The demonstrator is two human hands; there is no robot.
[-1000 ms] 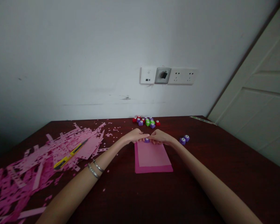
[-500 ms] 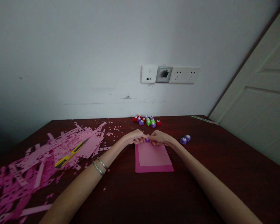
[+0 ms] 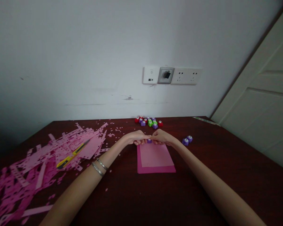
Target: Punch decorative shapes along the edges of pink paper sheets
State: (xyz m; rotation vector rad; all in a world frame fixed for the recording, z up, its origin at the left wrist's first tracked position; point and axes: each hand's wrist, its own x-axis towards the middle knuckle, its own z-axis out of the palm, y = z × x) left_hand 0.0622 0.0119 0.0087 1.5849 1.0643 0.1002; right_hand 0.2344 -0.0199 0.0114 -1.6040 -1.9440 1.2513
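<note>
Two hands have barely shifted since a second ago: left hand (image 3: 137, 137) and right hand (image 3: 160, 137) stay pinched together on a small purple punch (image 3: 149, 141), mostly hidden, at the far edge of the pink paper stack (image 3: 155, 158). The stack's long axis runs away from the person.

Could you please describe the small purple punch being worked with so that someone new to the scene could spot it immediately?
On the dark wooden table, find the pink paper stack at the centre. At its far edge, the left hand and right hand meet over one purple punch. Unlike the loose purple pair to the right, it sits pinched between fingers.
</note>
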